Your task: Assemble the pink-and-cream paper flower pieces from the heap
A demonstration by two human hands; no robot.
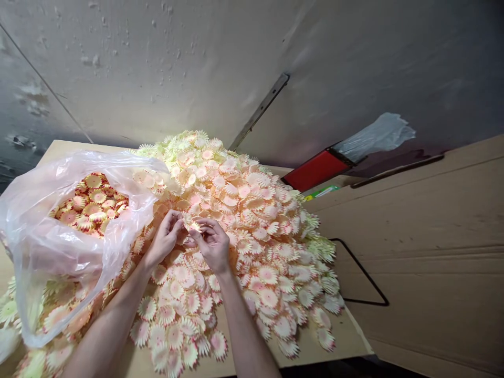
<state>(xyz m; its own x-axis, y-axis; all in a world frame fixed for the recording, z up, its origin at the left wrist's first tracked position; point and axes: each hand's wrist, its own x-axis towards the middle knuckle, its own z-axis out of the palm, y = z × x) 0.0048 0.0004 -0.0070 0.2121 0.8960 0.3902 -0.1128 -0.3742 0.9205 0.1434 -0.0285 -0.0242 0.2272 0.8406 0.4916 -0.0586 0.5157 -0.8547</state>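
Note:
My right hand [213,245] pinches a pale yellow artificial flower piece [193,226] with a fringed edge, between thumb and fingers. Close beside it on the left, my left hand [168,234] has its fingers curled together near the same piece; what lies between those fingertips is too small to make out. Both hands are over a big heap of flower pieces [268,275], cream to pale pink with pinkish-red tips. Left of my hands, a translucent plastic bag [74,252] stands with its mouth open, and more flower pieces [96,197] show inside.
Under the heap is a tan tabletop [299,362], its right corner showing. Behind rises a grey wall [177,68] with a metal bracket [260,111]. At the right are a red box [318,169] with clear plastic, a cardboard sheet [429,236] and a bent black rod [366,273].

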